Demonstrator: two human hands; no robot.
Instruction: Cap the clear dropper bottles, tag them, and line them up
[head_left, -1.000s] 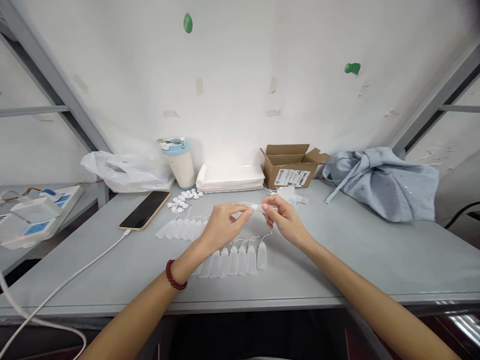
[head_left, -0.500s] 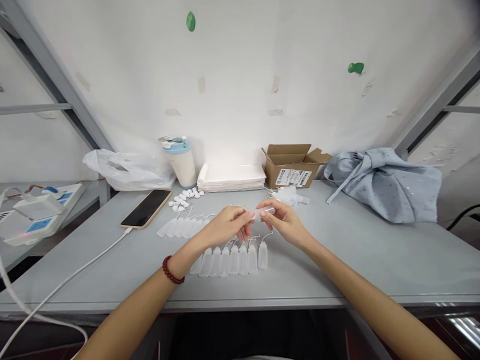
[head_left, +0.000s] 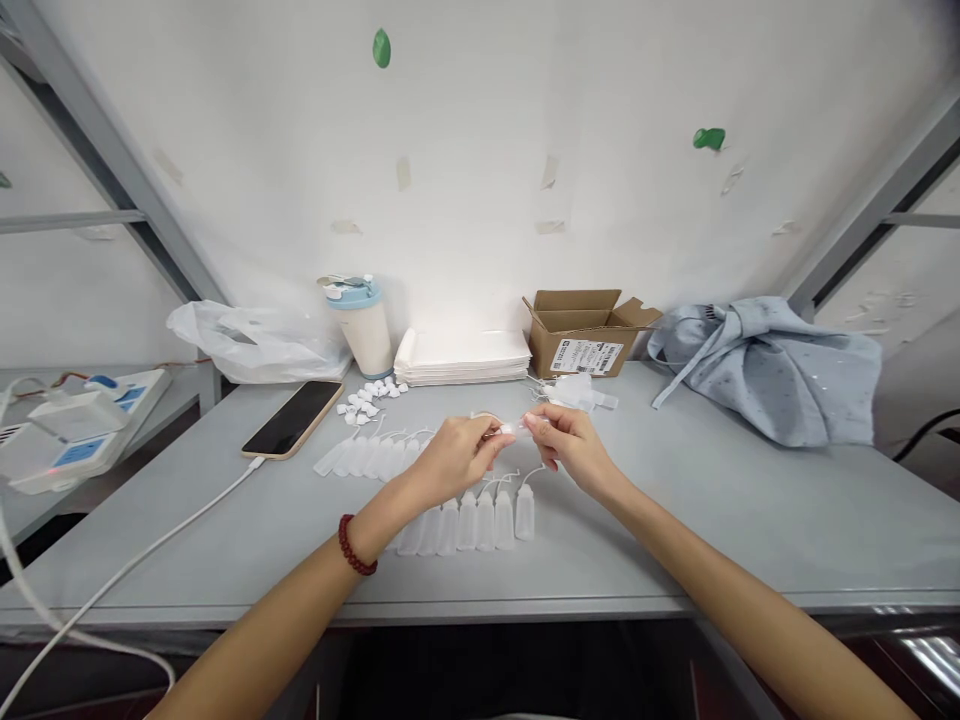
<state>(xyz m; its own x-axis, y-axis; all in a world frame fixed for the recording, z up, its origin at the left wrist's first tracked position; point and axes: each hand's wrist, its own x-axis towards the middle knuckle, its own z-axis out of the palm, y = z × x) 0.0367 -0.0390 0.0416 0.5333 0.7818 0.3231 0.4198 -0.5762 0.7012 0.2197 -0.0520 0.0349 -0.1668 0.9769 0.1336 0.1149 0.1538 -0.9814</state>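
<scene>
My left hand [head_left: 466, 450] pinches a small white cap [head_left: 507, 429] between thumb and fingers, above the table's middle. Facing it, fingertips close by, my right hand [head_left: 564, 437] is closed on a small translucent piece, mostly hidden by the fingers. Below the hands lies a row of translucent bottles [head_left: 486, 522] with thin bent tubes at their tops. A second row of bottles [head_left: 365, 456] lies further left, partly behind my left hand. Beyond that row is a pile of white caps [head_left: 367, 399].
On the grey table [head_left: 645, 560] are a phone [head_left: 294, 418] with a cable, a cup [head_left: 360, 325], a stack of white sheets [head_left: 463, 357], an open cardboard box [head_left: 581, 335], loose translucent pieces [head_left: 577, 391], a plastic bag [head_left: 259, 342] and a blue cloth bag [head_left: 780, 375].
My left hand has turned and risen slightly, showing the white cap at its fingertips. The right-hand fingers have shifted and now cover most of the translucent piece.
</scene>
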